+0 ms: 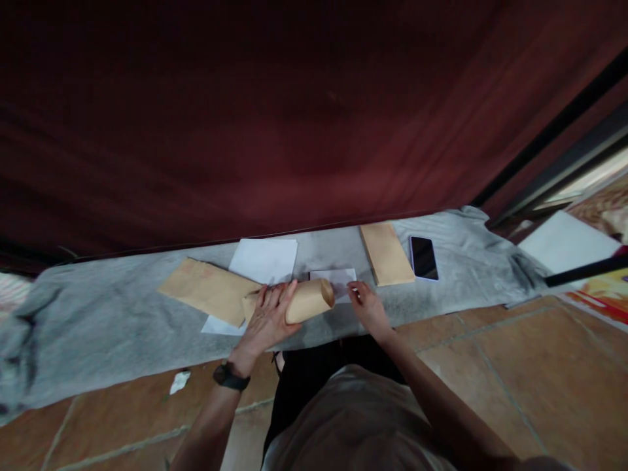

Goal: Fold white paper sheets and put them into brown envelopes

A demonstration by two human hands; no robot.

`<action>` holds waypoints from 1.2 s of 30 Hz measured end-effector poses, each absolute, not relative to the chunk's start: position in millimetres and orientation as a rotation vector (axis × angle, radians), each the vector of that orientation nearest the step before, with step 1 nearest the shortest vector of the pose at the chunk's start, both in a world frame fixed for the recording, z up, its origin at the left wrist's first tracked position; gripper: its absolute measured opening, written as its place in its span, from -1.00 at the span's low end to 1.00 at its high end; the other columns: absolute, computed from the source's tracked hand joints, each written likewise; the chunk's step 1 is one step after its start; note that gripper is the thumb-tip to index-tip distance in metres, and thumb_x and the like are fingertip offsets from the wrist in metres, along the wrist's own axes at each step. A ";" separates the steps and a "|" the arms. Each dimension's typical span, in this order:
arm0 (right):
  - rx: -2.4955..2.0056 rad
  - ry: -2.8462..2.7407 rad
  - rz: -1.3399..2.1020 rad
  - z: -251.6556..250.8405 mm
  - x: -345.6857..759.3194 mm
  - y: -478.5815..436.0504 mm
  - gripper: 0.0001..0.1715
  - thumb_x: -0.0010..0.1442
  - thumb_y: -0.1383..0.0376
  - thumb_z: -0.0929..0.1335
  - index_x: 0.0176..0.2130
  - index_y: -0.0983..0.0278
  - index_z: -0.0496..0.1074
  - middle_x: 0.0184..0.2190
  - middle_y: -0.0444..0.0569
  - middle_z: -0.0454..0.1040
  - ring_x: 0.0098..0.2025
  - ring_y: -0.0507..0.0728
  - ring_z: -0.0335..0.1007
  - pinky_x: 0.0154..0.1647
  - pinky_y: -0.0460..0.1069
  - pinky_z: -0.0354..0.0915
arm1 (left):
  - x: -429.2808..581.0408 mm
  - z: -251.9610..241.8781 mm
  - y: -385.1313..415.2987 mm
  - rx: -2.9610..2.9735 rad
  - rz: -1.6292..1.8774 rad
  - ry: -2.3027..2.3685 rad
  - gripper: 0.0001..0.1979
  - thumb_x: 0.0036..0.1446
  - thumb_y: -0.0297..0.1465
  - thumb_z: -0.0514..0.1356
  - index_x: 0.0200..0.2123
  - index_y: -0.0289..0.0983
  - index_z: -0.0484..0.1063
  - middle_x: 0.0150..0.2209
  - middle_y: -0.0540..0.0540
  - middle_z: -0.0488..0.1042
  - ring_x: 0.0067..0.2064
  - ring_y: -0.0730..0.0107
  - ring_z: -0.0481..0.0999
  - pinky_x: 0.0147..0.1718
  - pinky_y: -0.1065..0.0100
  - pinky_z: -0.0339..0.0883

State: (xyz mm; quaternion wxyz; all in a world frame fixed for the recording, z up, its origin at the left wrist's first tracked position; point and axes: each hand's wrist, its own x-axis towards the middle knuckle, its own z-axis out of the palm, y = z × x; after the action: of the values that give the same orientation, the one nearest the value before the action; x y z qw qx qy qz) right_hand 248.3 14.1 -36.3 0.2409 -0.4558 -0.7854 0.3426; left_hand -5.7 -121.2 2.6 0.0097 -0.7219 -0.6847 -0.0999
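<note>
A brown paper envelope (310, 299) bulges into a tube, its open end facing right. My left hand (271, 319), with a dark watch on the wrist, is wrapped over its left part and holds it. Just right of the envelope's mouth lies a small white sheet of paper (334, 276). The curled fingers of my right hand (367, 306) pinch this sheet at its right edge. Part of the sheet is hidden behind the envelope. Another brown envelope (209, 288) lies flat to the left of my left hand, over a white sheet whose corner shows below.
White papers (265, 258) lie behind my left hand. A stack of brown envelopes (387, 254) and a phone (424, 258) lie to the right on the grey cloth (122, 327). A dark red curtain (294, 131) rises behind. Crumpled tissue (179, 381) is on the tiled floor.
</note>
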 end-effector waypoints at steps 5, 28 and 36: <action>-1.590 -2.207 0.505 -52.7 245.6 34.1 -0.56 0.29 0.12 0.38 0.02 0.38 0.38 -0.03 0.33 0.45 0.06 0.38 0.40 0.05 0.17 0.33 | -10.1 -7.0 -125.0 -2.177 -0.315 -2.156 0.09 0.04 -0.15 0.36 0.47 -0.30 -0.18 0.24 -0.37 0.32 0.26 -0.14 0.32 0.34 -0.18 -0.06; -1.197 -1.561 1.153 -51.4 270.0 37.2 -0.79 0.16 0.19 0.30 -0.19 0.22 0.38 -0.30 -0.06 0.49 -0.25 0.16 0.41 -0.18 0.03 0.34 | -11.2 -18.9 -127.0 -2.108 -0.390 -2.087 0.09 0.05 -0.16 0.37 0.47 -0.29 -0.20 0.25 -0.38 0.30 0.27 -0.19 0.29 0.33 -0.23 -0.11; -1.112 -1.454 1.231 -29.2 297.0 17.2 -0.71 0.18 0.05 0.36 -0.37 0.22 0.39 -0.47 -0.15 0.38 -0.40 0.09 0.27 -0.33 -0.03 0.24 | -14.4 -24.9 -127.2 -2.104 -0.390 -2.101 0.14 0.05 -0.13 0.38 0.47 -0.31 -0.26 0.26 -0.42 0.28 0.30 -0.22 0.26 0.32 -0.27 -0.09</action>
State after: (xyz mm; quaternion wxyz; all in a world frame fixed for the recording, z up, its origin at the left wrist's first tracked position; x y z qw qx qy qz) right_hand 297.0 17.2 -29.2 0.4511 -0.4498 -0.5883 0.4980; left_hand -14.4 -127.2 -24.9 0.0712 -0.6998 -0.6989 -0.1297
